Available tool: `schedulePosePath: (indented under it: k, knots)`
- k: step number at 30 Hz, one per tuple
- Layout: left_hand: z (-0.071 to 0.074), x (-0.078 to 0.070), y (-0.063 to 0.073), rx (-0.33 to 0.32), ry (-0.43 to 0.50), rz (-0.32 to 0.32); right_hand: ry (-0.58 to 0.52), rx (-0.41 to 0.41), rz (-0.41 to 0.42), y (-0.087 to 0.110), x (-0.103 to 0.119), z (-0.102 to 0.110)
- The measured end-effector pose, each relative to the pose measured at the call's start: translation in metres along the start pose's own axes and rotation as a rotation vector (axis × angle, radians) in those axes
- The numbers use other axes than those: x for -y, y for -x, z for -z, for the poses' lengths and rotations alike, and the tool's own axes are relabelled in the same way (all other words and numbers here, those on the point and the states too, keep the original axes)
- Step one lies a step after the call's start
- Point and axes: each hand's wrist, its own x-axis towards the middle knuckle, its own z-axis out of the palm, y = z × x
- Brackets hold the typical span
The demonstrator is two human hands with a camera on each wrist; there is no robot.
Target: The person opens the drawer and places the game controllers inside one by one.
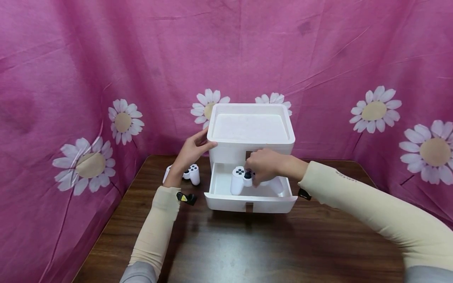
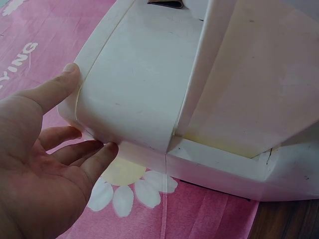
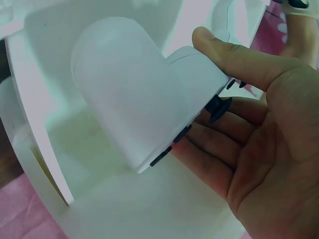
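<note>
My right hand point(image 1: 266, 164) grips a white game controller point(image 1: 238, 184) by its middle, above the pulled-out lower drawer point(image 1: 226, 202) of a white drawer unit point(image 1: 251, 129). In the right wrist view, the thumb lies on one side of the controller point(image 3: 117, 84) and the fingers are on its button side, by a black thumbstick. My left hand point(image 1: 192, 149) rests on the unit's left front corner. The left wrist view has the thumb at the edge and the relaxed fingers touching the side of the drawer unit point(image 2: 134, 74).
A second white controller point(image 1: 192, 174) lies on the dark wooden table point(image 1: 230, 251), left of the unit and partly behind my left wrist. A shallow tray top point(image 1: 251, 127) caps the unit. Pink flowered cloth point(image 1: 226, 51) hangs close behind and along the sides.
</note>
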Motion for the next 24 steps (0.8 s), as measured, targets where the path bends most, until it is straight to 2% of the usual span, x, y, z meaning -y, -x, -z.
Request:
schedulePosePath:
  k: [6, 12, 17, 24]
  knots:
    - [0.000, 0.000, -0.001, 0.000, 0.006, -0.002, -0.023, 0.063, -0.056, -0.008, -0.001, -0.015]
    - [0.001, 0.000, 0.000, 0.004, 0.010, -0.003, -0.036, 0.086, -0.090, -0.015, -0.004, -0.027]
    - [0.000, -0.002, 0.001, 0.000, 0.002, 0.001, -0.040, 0.097, -0.087, -0.016, -0.005, -0.033]
    - [0.000, -0.001, 0.001, -0.004, 0.002, 0.001, -0.022, 0.072, -0.072, -0.018, -0.005, -0.038]
